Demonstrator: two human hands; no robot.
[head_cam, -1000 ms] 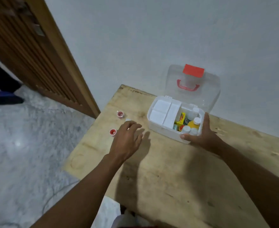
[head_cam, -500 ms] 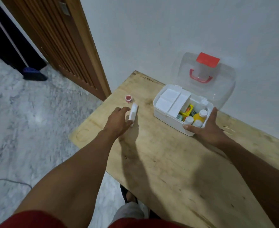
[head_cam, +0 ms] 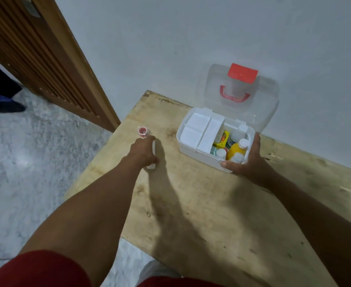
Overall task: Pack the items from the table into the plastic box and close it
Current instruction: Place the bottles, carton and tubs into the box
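The white plastic box (head_cam: 195,153) stands open at the table's far side, its clear lid (head_cam: 263,108) with red latch and handle leaning against the wall. Inside are a white tray insert, a yellow bottle (head_cam: 237,151), a small yellow carton and several white-capped bottles. My right hand (head_cam: 250,162) grips the box's near right corner. My left hand (head_cam: 142,153) is closed around a white tube-like item (head_cam: 153,151) on the table left of the box. A small red-capped container (head_cam: 143,131) sits just beyond my left hand's fingers.
The wooden table (head_cam: 211,214) has its left edge close to my left hand, with marble floor below. A brown slatted door (head_cam: 36,59) stands at the left. The white wall runs right behind the box.
My left hand has closed further around the white item and shifted toward the remaining red-capped container. One of the two red-capped containers seen a second ago is out of sight. My right hand stays on the box.
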